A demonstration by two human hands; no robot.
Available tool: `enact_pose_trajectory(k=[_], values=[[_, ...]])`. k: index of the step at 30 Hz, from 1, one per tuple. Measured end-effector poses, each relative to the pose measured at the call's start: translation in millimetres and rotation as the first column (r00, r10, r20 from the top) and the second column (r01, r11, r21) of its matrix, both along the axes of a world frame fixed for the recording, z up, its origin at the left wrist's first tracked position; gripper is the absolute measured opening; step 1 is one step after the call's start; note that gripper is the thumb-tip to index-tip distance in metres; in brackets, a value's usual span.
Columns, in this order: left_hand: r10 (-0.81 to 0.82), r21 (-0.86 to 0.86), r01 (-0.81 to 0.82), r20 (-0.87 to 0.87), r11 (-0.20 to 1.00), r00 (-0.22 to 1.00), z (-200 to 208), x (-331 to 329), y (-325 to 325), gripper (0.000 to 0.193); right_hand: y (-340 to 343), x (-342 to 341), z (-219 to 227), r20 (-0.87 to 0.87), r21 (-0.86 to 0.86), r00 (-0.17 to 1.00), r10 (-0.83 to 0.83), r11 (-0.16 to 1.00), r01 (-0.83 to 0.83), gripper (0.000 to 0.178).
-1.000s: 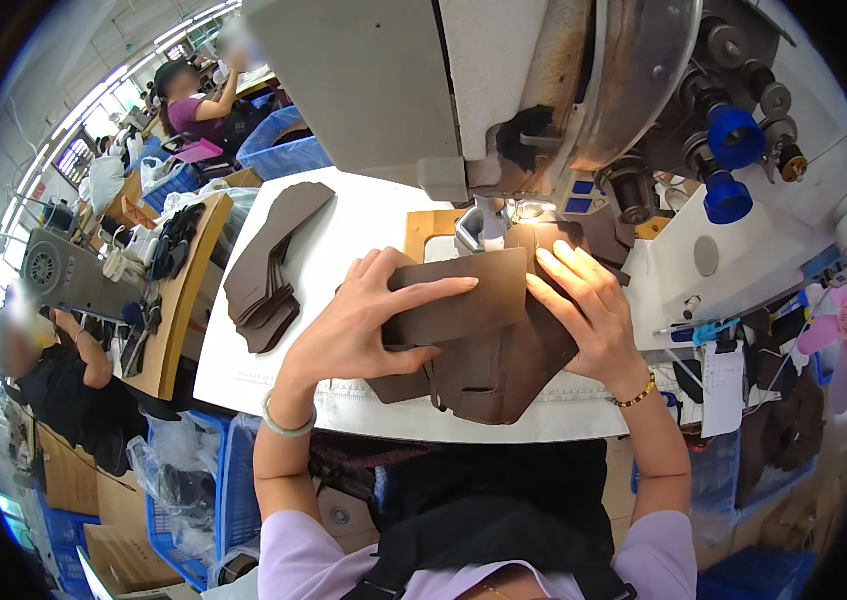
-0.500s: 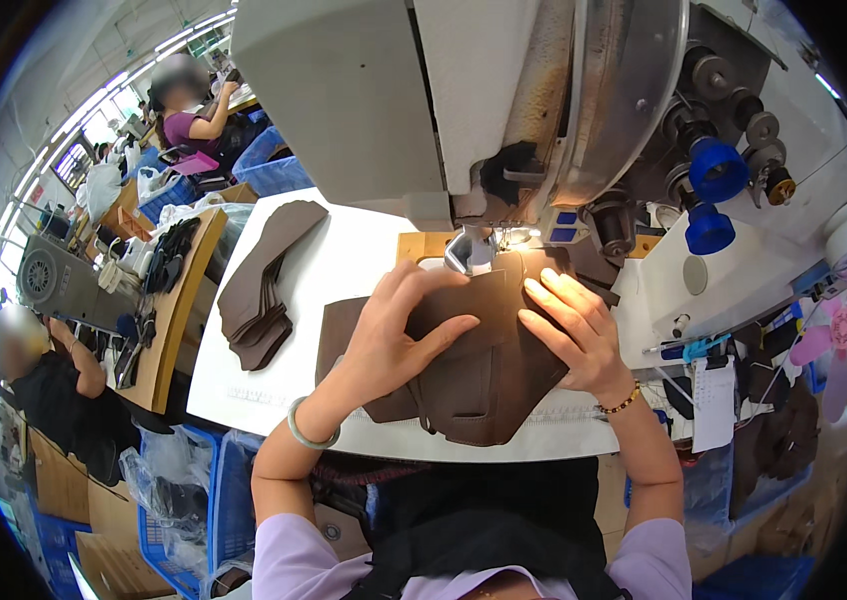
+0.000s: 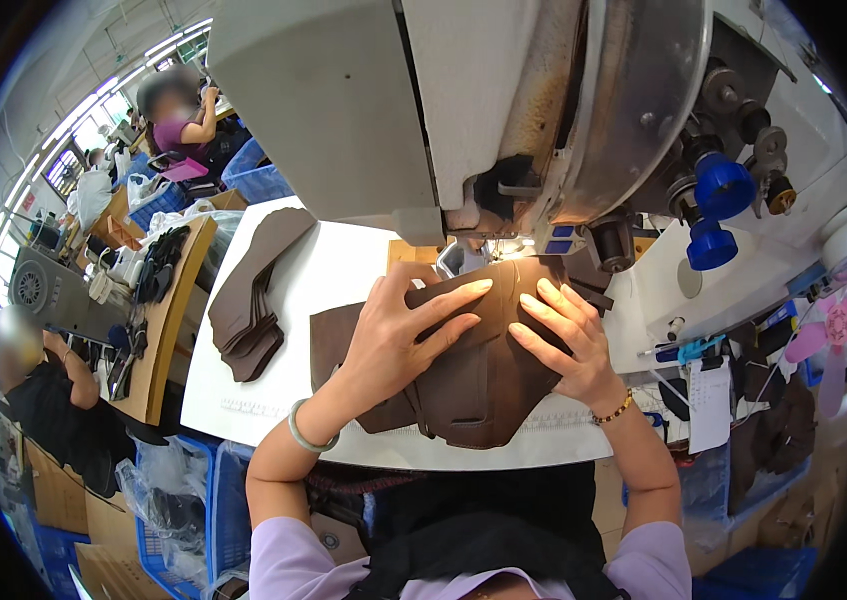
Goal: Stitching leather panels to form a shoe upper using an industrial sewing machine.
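Observation:
A dark brown leather-like panel point(image 3: 469, 395), with a slit and a seam line showing, lies under both my hands at the front of a sewing machine point(image 3: 334, 110). My left hand point(image 3: 399, 325) rests on its upper left part, the fingers stretched out and the thumb apart. On the upper right part my right hand point(image 3: 569, 345) lies with its fingers spread. The panel's far edge is raised a little in front of the needle area point(image 3: 484, 250), which it partly hides. To the left, a fanned stack of cut brown pieces point(image 3: 254, 285) lies on the white table point(image 3: 329, 265).
Blue knobs point(image 3: 724, 185) stick out from the machine's right side. A pink fan point(image 3: 834, 335) and a white tag point(image 3: 711, 405) are farther right. Blue crates point(image 3: 209, 500) stand below left. Two people point(image 3: 54, 400) sit at other benches on the left.
The panel's far edge has come up and toward me, away from the needle. My hands stay on it, the left fingers now straighter. The whole view has shifted slightly.

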State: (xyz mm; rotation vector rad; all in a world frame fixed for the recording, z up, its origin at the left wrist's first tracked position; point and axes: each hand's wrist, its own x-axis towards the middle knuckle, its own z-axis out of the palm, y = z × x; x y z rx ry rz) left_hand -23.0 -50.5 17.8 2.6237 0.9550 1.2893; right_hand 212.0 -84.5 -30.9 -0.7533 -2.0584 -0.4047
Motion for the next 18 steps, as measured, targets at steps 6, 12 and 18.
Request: enact_pose_trajectory(k=[6, 12, 18], values=[[-0.019, -0.004, 0.019, -0.023, 1.000, 1.000, 7.1, -1.7, 0.6, 0.037, 0.1, 0.8, 1.7, -0.005, -0.034, 1.000, 0.028, 0.999, -0.028, 0.036], [-0.013, -0.122, 0.007, -0.046, 0.992, 0.999, 15.9, -1.1, -3.8, 0.034, -1.6, 1.3, 4.8, -0.011, -0.065, 0.999, 0.034, 0.997, -0.035, 0.036], [-0.042, -0.192, 0.046, 0.025, 0.980, 0.999, 19.6, 1.0, 0.8, 0.031, -2.8, -2.5, 12.1, -0.059, -0.085, 0.998, 0.027, 0.996, -0.032, 0.035]])
